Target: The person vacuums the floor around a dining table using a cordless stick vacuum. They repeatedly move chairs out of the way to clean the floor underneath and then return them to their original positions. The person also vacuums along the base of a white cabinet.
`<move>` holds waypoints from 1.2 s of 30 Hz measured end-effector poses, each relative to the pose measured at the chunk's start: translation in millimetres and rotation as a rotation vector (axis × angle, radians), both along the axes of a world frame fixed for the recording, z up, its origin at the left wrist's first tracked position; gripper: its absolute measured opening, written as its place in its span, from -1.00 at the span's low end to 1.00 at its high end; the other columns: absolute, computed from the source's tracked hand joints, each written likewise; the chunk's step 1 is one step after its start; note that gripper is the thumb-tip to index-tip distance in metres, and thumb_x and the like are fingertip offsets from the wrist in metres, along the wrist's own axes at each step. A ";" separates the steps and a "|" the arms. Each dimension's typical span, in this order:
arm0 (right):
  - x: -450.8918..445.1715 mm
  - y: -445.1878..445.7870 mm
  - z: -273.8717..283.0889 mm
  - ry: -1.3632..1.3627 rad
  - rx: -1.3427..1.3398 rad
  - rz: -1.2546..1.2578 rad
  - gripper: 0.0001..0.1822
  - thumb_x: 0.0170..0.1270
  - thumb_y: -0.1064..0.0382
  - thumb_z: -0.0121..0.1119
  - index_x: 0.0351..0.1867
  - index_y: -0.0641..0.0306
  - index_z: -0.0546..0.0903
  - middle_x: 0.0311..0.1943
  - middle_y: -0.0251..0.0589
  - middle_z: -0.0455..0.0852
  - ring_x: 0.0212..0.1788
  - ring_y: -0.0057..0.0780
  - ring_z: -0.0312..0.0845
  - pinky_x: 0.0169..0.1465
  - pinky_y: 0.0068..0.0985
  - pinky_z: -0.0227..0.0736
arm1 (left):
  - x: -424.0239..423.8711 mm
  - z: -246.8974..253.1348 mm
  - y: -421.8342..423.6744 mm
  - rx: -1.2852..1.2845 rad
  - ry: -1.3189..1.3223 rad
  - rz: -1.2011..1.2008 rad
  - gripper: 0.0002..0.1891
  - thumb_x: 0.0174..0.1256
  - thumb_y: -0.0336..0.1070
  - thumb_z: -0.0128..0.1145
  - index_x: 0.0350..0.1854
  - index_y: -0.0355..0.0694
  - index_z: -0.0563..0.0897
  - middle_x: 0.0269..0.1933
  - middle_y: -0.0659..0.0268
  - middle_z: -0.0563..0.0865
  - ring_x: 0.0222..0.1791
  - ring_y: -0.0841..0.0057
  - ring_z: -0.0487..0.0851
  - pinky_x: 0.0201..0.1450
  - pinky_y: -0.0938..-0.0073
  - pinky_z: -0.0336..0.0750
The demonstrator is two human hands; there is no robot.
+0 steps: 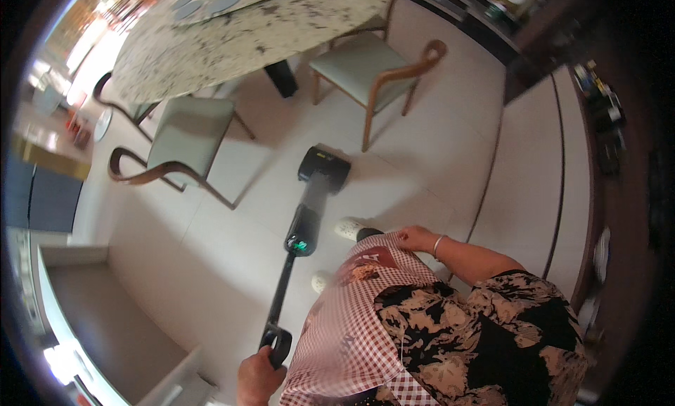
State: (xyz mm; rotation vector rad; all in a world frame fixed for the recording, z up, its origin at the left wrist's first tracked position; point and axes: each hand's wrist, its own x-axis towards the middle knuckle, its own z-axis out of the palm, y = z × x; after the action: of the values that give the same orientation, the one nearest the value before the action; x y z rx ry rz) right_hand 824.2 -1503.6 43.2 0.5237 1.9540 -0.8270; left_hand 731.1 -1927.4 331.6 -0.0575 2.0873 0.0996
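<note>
My left hand is closed around the black loop handle of an upright floor cleaner, at the bottom of the view. From the handle a thin black pole runs up to the cleaner's body, which has a lit green display, and its wide black head rests on the pale tiled floor. My right hand lies against the edge of the red-and-white checked apron; whether its fingers grip the cloth cannot be told. The light-coloured clogs on my feet show just right of the cleaner.
A speckled stone-topped table spans the upper left. One wooden chair with a pale green seat stands ahead of the cleaner head, another to its left. A white-edged counter is at lower left, long cabinet fronts at right.
</note>
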 end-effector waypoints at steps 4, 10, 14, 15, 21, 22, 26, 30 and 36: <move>61.3 6.5 -32.9 -0.238 -0.097 -0.188 -0.44 0.20 -0.23 0.07 -0.06 0.19 0.69 -0.10 0.06 0.70 -0.01 -0.09 0.61 0.10 -0.32 0.42 | -42.8 22.9 4.9 -0.086 0.110 -0.360 -0.73 -0.22 -0.26 0.31 -0.39 -0.20 0.60 -0.49 0.06 0.68 -0.35 0.08 0.69 -0.27 0.10 0.56; 114.4 10.3 -58.2 -0.175 -0.091 -0.210 -0.60 0.16 -0.07 0.14 -0.15 0.13 0.74 -0.15 -0.01 0.74 -0.07 -0.18 0.64 0.05 -0.37 0.47 | -118.3 57.9 55.8 -0.106 0.146 -0.802 -0.84 0.03 -0.35 0.21 -0.31 -0.21 0.62 -0.53 0.02 0.67 -0.49 0.03 0.66 -0.42 0.11 0.55; 147.5 -1.9 -80.9 -0.183 -0.130 -0.314 -0.60 0.16 -0.06 0.15 -0.15 0.15 0.73 -0.16 -0.06 0.74 -0.07 -0.18 0.64 0.06 -0.35 0.47 | -138.1 56.3 115.5 0.054 0.161 -1.013 -0.80 -0.01 -0.39 0.22 -0.30 -0.26 0.59 -0.55 0.05 0.65 -0.52 0.04 0.61 -0.36 0.12 0.53; 148.2 -10.0 -84.9 -0.248 -0.148 -0.436 -0.59 0.16 -0.07 0.15 -0.15 0.16 0.73 -0.16 -0.07 0.75 -0.07 -0.18 0.64 0.07 -0.35 0.47 | -140.7 55.9 132.4 0.050 0.117 -1.022 -0.80 -0.03 -0.40 0.22 -0.30 -0.26 0.59 -0.55 0.03 0.65 -0.52 0.03 0.61 -0.36 0.12 0.52; 168.2 -31.5 -95.0 -0.063 -0.151 -0.609 -0.57 0.15 -0.09 0.14 -0.17 0.18 0.73 -0.17 -0.03 0.74 -0.07 -0.14 0.63 0.08 -0.34 0.47 | -160.7 33.0 191.3 -0.116 0.066 -1.070 -0.73 -0.25 -0.27 0.31 -0.45 -0.24 0.58 -0.56 0.03 0.64 -0.44 0.04 0.66 -0.33 0.05 0.54; 177.8 -37.8 -99.9 -0.057 -0.158 -0.658 -0.58 0.15 -0.09 0.14 -0.18 0.18 0.73 -0.17 -0.03 0.74 -0.08 -0.14 0.64 0.07 -0.33 0.47 | -161.9 28.6 199.3 -0.082 0.080 -1.103 -0.74 -0.25 -0.28 0.30 -0.47 -0.25 0.57 -0.58 0.03 0.62 -0.47 0.03 0.64 -0.35 0.05 0.53; 204.9 -42.6 -103.8 0.003 -0.119 -0.582 -0.61 0.16 -0.05 0.11 -0.22 0.18 0.74 -0.18 -0.02 0.73 -0.15 -0.11 0.65 0.03 -0.30 0.50 | -175.4 6.5 227.8 0.023 0.090 -1.115 -0.77 -0.23 -0.29 0.26 -0.50 -0.28 0.55 -0.60 -0.02 0.59 -0.49 -0.01 0.61 -0.40 0.07 0.50; 231.3 -42.1 -98.7 0.138 0.054 -0.172 -0.82 0.03 0.14 0.22 -0.38 0.15 0.68 -0.34 -0.09 0.71 -0.26 -0.11 0.65 -0.15 -0.24 0.54 | -182.5 -20.7 261.5 0.104 0.081 -0.862 -0.80 -0.12 -0.27 0.23 -0.49 -0.28 0.55 -0.60 0.03 0.60 -0.52 0.08 0.62 -0.44 0.18 0.48; 271.1 -41.8 -126.2 0.228 0.112 0.066 -0.80 -0.13 0.26 0.36 -0.44 0.16 0.59 -0.45 -0.17 0.67 -0.29 -0.19 0.65 -0.28 -0.26 0.55 | -173.6 -96.1 258.4 0.358 -0.057 -0.340 -0.73 -0.03 -0.26 0.32 -0.46 -0.33 0.52 -0.62 0.22 0.49 -0.58 0.53 0.42 -0.49 0.38 0.39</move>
State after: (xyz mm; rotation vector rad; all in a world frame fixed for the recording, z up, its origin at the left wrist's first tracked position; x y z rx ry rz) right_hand 1095.3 -1545.4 -83.0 0.4430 2.2246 -0.7664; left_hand 557.5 -1669.0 235.5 0.5032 1.9644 0.2580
